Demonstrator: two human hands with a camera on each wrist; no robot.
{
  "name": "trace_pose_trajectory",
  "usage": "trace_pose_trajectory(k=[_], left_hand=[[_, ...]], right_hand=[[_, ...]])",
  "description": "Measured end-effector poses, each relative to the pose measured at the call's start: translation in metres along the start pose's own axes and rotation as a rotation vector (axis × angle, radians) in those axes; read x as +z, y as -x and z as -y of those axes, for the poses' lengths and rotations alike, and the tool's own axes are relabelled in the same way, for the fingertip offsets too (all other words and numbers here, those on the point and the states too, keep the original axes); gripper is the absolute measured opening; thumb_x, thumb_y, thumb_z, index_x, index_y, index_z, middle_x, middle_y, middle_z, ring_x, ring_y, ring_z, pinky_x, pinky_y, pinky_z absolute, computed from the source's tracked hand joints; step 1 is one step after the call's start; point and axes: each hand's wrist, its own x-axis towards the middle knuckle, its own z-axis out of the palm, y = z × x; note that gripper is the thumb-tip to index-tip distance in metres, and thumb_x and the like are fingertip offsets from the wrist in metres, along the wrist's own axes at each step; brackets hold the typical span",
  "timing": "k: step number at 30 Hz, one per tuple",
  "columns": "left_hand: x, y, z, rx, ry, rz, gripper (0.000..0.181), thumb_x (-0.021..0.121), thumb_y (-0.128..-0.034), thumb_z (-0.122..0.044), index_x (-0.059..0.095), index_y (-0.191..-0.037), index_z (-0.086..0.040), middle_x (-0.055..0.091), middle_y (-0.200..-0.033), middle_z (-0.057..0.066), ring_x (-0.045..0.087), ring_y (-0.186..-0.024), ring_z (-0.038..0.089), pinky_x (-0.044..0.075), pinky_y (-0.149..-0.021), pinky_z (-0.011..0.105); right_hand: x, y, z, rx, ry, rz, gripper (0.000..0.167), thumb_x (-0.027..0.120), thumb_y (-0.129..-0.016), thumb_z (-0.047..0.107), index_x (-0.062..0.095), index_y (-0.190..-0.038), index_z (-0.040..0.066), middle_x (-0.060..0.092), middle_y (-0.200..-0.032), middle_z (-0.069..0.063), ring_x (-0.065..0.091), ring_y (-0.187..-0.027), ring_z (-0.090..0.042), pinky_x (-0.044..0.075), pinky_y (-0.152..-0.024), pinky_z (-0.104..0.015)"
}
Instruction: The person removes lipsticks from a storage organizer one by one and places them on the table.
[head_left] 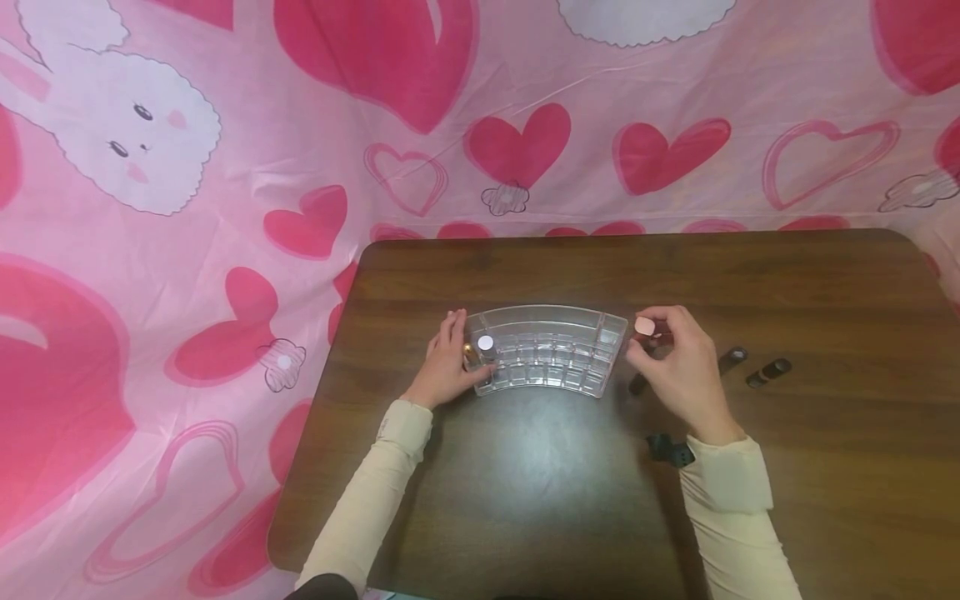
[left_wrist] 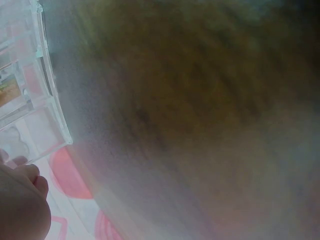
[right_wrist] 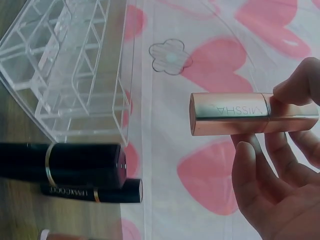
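Clear plastic forms the organizer [head_left: 551, 323], which should be stiff, fairly light for its breadth and apt to slide on the smooth table [head_left: 525, 492] or crack if squeezed hard, so its end wall seems the sensible place to steady it. The left hand [head_left: 444, 367] lies along that left end, fingers extended against the outside and the thumb reaching across the front corner, touching rather than clenching. Just inside sit a gold tube [head_left: 470, 355] and a white-topped tube [head_left: 486, 343]. Beyond the organizer's right end, the pink-gold lipstick [right_wrist: 230, 114] is held off the table, roughly upright, its lower portion free below the fingers. It looks light and rigid; its polished, flat-sided case may prove slippery, though the flats offer good purchase near the upper end, and pulling there alone could loosen the cap. The right hand [head_left: 682, 367] pinches that upper part between thumb and fingers, wrist low and to the near right, forearm slanting in from the front edge. Farther right, dark tubes [head_left: 768, 372] appear to stand on the table, well apart from the organizer.
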Motion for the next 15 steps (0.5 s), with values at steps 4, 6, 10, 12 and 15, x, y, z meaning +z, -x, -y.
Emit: trace_pose_trajectory(k=[4,6,10,12,15], left_hand=[[0.0,-0.001,0.0,-0.006,0.0,-0.003,0.11,0.073,-0.0769,-0.055,0.008,-0.155,-0.013,0.012,-0.16,0.006,0.011,-0.15,0.028,0.02,-0.118,0.055],[0.0,-0.001,0.0,-0.011,0.004,-0.002,0.11,0.073,-0.0768,-0.055,0.008,-0.156,-0.014,0.012,-0.16,0.006,0.011,-0.15,0.028,0.021,-0.118,0.056],[0.001,0.0,0.0,-0.017,0.004,0.005,0.11,0.072,-0.077,-0.056,0.006,-0.156,-0.016,0.01,-0.161,0.006,0.011,-0.15,0.029,0.022,-0.117,0.056],[0.001,0.0,0.001,-0.016,0.005,0.007,0.111,0.072,-0.0772,-0.055,0.005,-0.156,-0.017,0.01,-0.161,0.006,0.011,-0.15,0.029,0.022,-0.117,0.057],[0.001,0.0,0.001,-0.018,0.008,0.006,0.111,0.073,-0.0771,-0.055,0.004,-0.156,-0.019,0.01,-0.161,0.006,0.012,-0.15,0.03,0.024,-0.116,0.057]], right_hand=[[-0.005,0.002,-0.004,-0.012,0.003,-0.017,0.034,0.07,-0.079,-0.001,0.058,-0.11,0.0,0.06,-0.102,-0.014,0.057,-0.088,-0.026,0.04,-0.071,-0.006],[-0.007,0.002,-0.007,-0.016,0.008,-0.025,0.034,0.07,-0.079,-0.001,0.058,-0.11,0.0,0.06,-0.101,-0.013,0.056,-0.087,-0.024,0.041,-0.07,-0.008],[-0.011,0.004,-0.011,-0.002,0.031,-0.035,0.034,0.07,-0.079,0.0,0.058,-0.11,0.001,0.06,-0.1,-0.012,0.053,-0.085,-0.017,0.04,-0.07,-0.007],[-0.013,0.005,-0.012,0.009,0.043,-0.035,0.033,0.071,-0.079,0.001,0.058,-0.11,0.001,0.06,-0.101,-0.012,0.052,-0.085,-0.013,0.04,-0.071,-0.006],[-0.016,0.005,-0.015,0.021,0.053,-0.037,0.033,0.071,-0.079,0.002,0.058,-0.11,0.001,0.06,-0.102,-0.012,0.05,-0.084,-0.009,0.04,-0.071,-0.005]])
